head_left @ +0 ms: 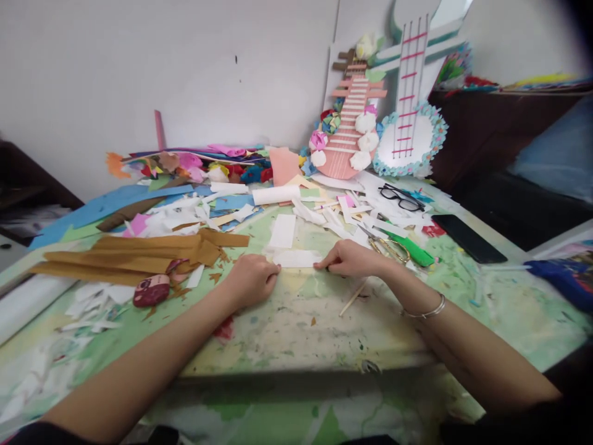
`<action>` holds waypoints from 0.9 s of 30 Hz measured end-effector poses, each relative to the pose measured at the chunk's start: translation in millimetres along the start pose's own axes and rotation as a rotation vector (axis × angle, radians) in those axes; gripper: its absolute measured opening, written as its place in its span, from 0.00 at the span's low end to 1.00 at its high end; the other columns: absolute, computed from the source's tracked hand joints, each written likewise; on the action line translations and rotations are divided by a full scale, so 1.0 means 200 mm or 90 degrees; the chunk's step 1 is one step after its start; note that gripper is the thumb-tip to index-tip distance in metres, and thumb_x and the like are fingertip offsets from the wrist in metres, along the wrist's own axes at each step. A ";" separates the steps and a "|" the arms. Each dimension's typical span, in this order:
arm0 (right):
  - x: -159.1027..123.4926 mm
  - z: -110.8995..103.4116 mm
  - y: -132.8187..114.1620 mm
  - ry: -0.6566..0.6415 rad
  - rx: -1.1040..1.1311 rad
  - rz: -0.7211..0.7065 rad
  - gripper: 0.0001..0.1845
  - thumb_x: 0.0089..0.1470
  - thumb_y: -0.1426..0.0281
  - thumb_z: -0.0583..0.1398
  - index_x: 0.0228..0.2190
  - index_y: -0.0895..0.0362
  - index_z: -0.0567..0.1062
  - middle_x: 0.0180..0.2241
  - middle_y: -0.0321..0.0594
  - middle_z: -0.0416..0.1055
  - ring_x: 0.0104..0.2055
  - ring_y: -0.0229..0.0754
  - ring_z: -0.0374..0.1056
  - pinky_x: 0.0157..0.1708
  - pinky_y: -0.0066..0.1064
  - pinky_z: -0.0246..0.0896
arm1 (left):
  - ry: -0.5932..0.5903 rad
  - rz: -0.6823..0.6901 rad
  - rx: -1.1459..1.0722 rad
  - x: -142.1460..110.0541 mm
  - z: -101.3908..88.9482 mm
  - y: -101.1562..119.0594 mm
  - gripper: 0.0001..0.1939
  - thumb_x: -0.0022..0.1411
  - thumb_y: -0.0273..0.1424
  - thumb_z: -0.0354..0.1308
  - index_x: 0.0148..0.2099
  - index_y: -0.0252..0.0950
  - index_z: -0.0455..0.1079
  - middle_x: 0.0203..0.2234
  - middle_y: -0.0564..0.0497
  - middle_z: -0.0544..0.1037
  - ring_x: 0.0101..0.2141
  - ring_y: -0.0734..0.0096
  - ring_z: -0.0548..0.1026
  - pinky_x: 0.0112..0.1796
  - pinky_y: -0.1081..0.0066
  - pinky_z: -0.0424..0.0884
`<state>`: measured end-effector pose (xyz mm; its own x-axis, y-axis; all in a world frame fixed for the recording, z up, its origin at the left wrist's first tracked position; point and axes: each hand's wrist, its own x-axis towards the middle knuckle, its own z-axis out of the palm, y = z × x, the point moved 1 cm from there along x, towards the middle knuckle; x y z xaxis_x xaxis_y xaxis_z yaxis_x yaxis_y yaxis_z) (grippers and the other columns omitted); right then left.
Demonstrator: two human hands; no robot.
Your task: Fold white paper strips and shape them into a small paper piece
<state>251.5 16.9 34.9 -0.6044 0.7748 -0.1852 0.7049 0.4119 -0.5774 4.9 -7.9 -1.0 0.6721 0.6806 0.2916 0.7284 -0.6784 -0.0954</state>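
Observation:
A small white paper strip (299, 259) lies crosswise on the stained table in front of me. My left hand (252, 280) is curled, its fingertips at the strip's left end. At the right end, my right hand (348, 258) is closed too, with a finger and thumb on the strip's edge. Just beyond the strip, a white paper rectangle (283, 230) lies flat. Right of my right hand are scissors (393, 248) and a green utility knife (412, 246). A thin wooden stick (353, 298) rests below that hand.
Folded brown paper (130, 254) and a dark red packet (151, 290) lie left. A phone (467, 238) and glasses (402, 198) lie right. Paper scraps cover the back. Two handmade paper instruments, one pink (345, 142) and one white and blue (406, 133), lean against the wall.

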 end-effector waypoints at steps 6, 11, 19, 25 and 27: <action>0.27 -0.05 -0.07 0.199 -0.018 -0.051 0.18 0.48 0.77 0.55 0.39 0.62 0.81 0.32 0.41 0.78 0.32 0.36 0.69 0.34 0.24 0.58 | 0.039 0.114 -0.006 0.00 0.02 -0.03 0.10 0.55 0.24 0.50 0.25 0.35 0.70 0.17 0.48 0.72 0.23 0.65 0.70 0.26 0.66 0.62; 0.55 0.01 -0.14 0.094 -0.026 -0.068 0.09 0.46 0.74 0.60 0.29 0.62 0.81 0.24 0.40 0.77 0.27 0.37 0.69 0.27 0.24 0.58 | 0.038 0.159 -0.004 0.00 0.00 -0.05 0.09 0.56 0.24 0.50 0.27 0.34 0.70 0.18 0.48 0.72 0.22 0.64 0.70 0.26 0.65 0.62; 0.60 0.05 -0.22 -0.041 -0.050 -0.093 0.08 0.38 0.76 0.65 0.27 0.60 0.80 0.28 0.39 0.77 0.29 0.37 0.68 0.28 0.24 0.57 | 0.009 0.195 -0.045 0.00 0.02 -0.07 0.11 0.60 0.25 0.47 0.32 0.34 0.71 0.21 0.47 0.74 0.24 0.66 0.71 0.30 0.65 0.65; 0.60 0.03 -0.22 -0.075 -0.084 -0.071 0.08 0.46 0.78 0.59 0.29 0.61 0.78 0.33 0.44 0.77 0.33 0.39 0.67 0.30 0.27 0.55 | 0.026 0.198 -0.049 0.00 0.04 -0.07 0.13 0.62 0.25 0.46 0.34 0.33 0.72 0.21 0.47 0.74 0.25 0.66 0.72 0.30 0.66 0.66; 0.60 0.03 -0.21 -0.086 -0.083 -0.067 0.10 0.46 0.80 0.57 0.29 0.61 0.78 0.35 0.44 0.77 0.35 0.39 0.67 0.31 0.26 0.56 | 0.032 0.193 -0.048 0.00 0.05 -0.07 0.13 0.62 0.25 0.46 0.34 0.33 0.72 0.21 0.47 0.74 0.24 0.65 0.72 0.29 0.66 0.65</action>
<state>146.8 89.0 32.0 -0.7152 0.6564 -0.2401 0.6722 0.5518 -0.4937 -2.8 4.5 -9.5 0.8487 0.4307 0.3069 0.4824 -0.8683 -0.1155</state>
